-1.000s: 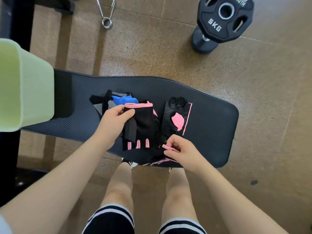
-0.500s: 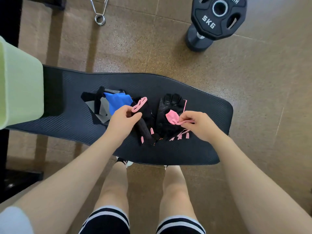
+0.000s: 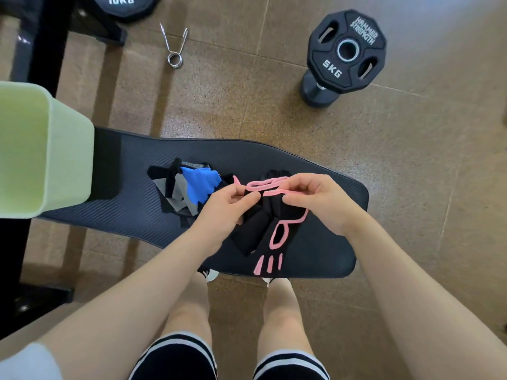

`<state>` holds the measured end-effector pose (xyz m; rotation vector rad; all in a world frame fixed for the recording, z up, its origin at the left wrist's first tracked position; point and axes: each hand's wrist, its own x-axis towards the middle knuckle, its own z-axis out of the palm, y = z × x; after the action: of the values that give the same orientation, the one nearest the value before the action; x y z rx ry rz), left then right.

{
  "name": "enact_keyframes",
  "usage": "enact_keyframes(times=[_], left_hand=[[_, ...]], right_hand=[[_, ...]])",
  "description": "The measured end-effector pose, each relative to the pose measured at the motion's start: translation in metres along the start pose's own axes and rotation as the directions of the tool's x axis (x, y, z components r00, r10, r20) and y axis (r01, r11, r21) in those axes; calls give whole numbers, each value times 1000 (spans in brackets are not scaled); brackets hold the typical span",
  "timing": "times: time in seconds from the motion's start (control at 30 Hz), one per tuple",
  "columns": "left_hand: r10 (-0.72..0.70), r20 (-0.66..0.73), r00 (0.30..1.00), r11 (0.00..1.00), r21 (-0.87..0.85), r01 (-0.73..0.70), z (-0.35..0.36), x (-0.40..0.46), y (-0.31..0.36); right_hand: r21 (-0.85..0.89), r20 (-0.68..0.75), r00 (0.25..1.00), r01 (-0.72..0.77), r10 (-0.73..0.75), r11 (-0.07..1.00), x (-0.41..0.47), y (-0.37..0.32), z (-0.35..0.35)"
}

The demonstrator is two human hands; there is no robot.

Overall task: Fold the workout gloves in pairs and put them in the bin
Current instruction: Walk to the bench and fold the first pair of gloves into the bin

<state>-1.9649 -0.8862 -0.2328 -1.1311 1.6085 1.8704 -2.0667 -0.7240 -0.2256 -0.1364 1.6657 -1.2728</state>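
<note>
Brown gym floor surrounds our black desk [image 3: 131, 215]; at its centre our left hand [image 3: 227, 207] and right hand [image 3: 318, 198] pinch the black-and-pink gloves [image 3: 270, 229]; green bin [image 3: 41, 149] at nine o'clock.

You stand on a speckled brown floor [image 3: 411, 149]. A padded black bench [image 3: 323, 253] crosses near you; a 5 kg plate [image 3: 347, 50] sits far right.

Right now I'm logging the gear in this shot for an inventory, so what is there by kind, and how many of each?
Pink-trimmed black gloves, held in both hands: 2
Blue-and-grey glove pile, count unclear: 1
Green bin: 1
Black mat: 1
5KG dumbbell: 1
10KG weight: 1
Spring collar clip: 1
Total: 8
</note>
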Motion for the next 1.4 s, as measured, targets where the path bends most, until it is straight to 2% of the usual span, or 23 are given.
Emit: enact_keyframes(times=[0.1,0.17,0.23,0.33,0.4,0.5,0.63,0.8,0.9,0.93,1.0,1.1,1.17,1.23,1.27,1.3,1.37,1.4], left_hand=[[-42,174,984,996,-75,56,-4,-3,-1],[-37,238,971,996,-73,56,-8,-4,-2],[-37,221,974,998,-35,45,-11,-3,-4],[-30,74,997,997,71,25,-14,1,-6],[-3,24,1000,994,105,1,-12,0,-4],[7,40,999,993,116,-12,-7,-2,-1],[-40,70,997,995,92,34,-6,-5,0],[-59,139,989,997,60,51,-11,-8,-2],[-126,174,977,991,-29,133,-11,-9,-6],[-123,177,977,992,-15,127,-12,-11,-8],[-20,184,983,990,138,-5,-12,-14,-9],[100,93,991,967,225,-119,-12,-18,-10],[107,49,993,982,153,-113,-15,-21,-7],[72,2,997,997,20,-72,-20,-27,-2],[56,-41,998,997,-53,-58,-24,-30,0],[39,-96,995,990,-128,-51,-29,-34,2],[-2,-196,981,964,-261,-50,-39,-41,3],[-22,-226,974,948,-316,-52,-44,-45,4]], right_hand=[[-132,-58,998,29,-36,991,4,3,4],[-218,-55,997,33,-46,975,4,5,5],[-206,-26,999,41,-47,978,2,6,7],[-85,64,998,30,-25,996,-4,4,5],[-62,91,996,24,-18,998,-7,2,7],[-213,-16,999,39,-44,976,-1,3,17],[-269,-142,985,61,-102,961,6,7,31],[-282,-78,997,-11,-11,959,5,15,35],[-370,-62,998,-13,-11,929,3,15,37],[-381,-73,997,-8,-22,924,3,15,37],[-397,-109,993,1,-48,918,2,14,41],[-415,-174,978,33,-115,909,2,7,49],[-320,-264,955,45,-135,946,0,1,52],[-22,-318,948,17,-24,1000,-4,-5,50],[132,-271,961,-26,61,991,-7,-7,48],[210,-177,976,-89,128,974,-11,-8,48],[144,25,976,-218,217,965,-17,-9,54],[102,70,966,-255,248,962,-18,-10,60]])
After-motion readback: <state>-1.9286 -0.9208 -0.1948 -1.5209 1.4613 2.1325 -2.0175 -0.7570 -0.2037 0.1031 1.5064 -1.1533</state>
